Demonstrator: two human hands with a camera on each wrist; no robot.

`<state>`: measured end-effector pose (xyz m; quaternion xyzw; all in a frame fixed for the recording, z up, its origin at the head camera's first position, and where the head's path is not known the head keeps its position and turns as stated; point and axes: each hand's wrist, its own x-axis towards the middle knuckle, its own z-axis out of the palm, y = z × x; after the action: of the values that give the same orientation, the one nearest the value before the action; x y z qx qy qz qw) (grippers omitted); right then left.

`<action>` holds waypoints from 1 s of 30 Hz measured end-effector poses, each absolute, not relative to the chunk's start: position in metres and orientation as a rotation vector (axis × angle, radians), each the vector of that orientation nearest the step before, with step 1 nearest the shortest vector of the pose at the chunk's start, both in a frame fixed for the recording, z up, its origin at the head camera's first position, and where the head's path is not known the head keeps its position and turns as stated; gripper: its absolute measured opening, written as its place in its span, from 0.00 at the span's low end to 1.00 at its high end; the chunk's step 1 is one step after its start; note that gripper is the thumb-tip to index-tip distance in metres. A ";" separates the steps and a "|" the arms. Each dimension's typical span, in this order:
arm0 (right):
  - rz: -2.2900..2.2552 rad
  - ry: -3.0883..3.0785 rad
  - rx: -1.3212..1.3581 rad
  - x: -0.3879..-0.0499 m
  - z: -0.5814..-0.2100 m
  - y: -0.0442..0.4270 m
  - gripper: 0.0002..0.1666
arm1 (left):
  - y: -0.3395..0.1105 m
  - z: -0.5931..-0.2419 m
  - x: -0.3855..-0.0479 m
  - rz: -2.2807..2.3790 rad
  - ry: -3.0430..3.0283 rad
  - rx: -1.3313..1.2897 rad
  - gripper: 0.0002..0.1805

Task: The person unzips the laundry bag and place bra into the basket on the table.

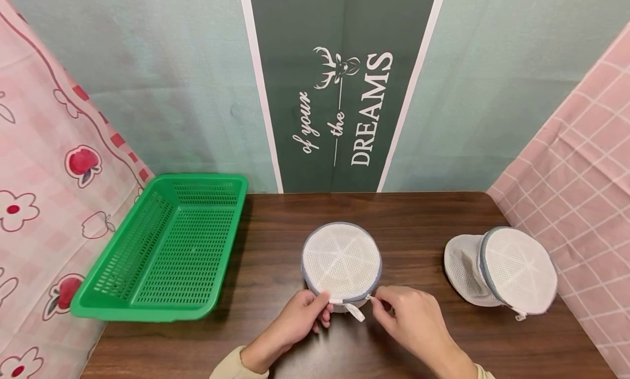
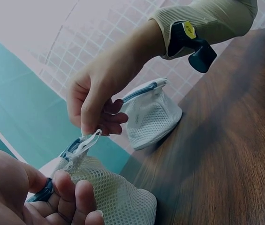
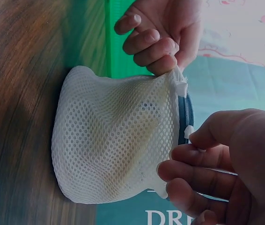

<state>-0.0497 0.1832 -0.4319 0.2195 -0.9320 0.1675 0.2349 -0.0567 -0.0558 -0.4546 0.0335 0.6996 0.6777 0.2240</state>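
A round white mesh bag with a grey-blue zipper rim stands upright on the table, a white loop hanging at its near edge. My left hand pinches the rim beside that loop. At the rim's right, my right hand pinches the small white zipper pull between thumb and index finger. The right wrist view shows the mesh side wall and both hands at the zipper edge. In the left wrist view the left fingers curl at the dark rim.
A green perforated basket stands at the left of the brown table. To the right, another white mesh bag leans over, its side wall and base showing. Patterned cloths hang behind and on both sides.
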 end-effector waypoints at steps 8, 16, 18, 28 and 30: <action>0.456 -2.558 0.576 -0.051 -0.433 0.187 0.24 | -0.056 -0.455 -0.057 1.867 1.937 0.096 0.21; 0.446 -2.558 0.564 -0.053 -0.433 0.191 0.22 | -0.056 -0.456 -0.057 1.859 1.943 0.092 0.21; 0.448 -2.556 0.555 -0.054 -0.432 0.193 0.23 | -0.056 -0.456 -0.057 1.860 1.944 0.092 0.21; 0.442 -2.548 0.535 -0.057 -0.430 0.197 0.24 | -0.055 -0.455 -0.058 1.847 1.959 0.091 0.21; 0.441 -2.548 0.527 -0.058 -0.430 0.197 0.24 | -0.055 -0.455 -0.058 1.846 1.963 0.087 0.21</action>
<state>-0.0576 0.1975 -0.4297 0.1935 -0.9351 0.1620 0.2487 -0.0577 -0.0554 -0.4552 0.0315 0.7100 0.6678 0.2212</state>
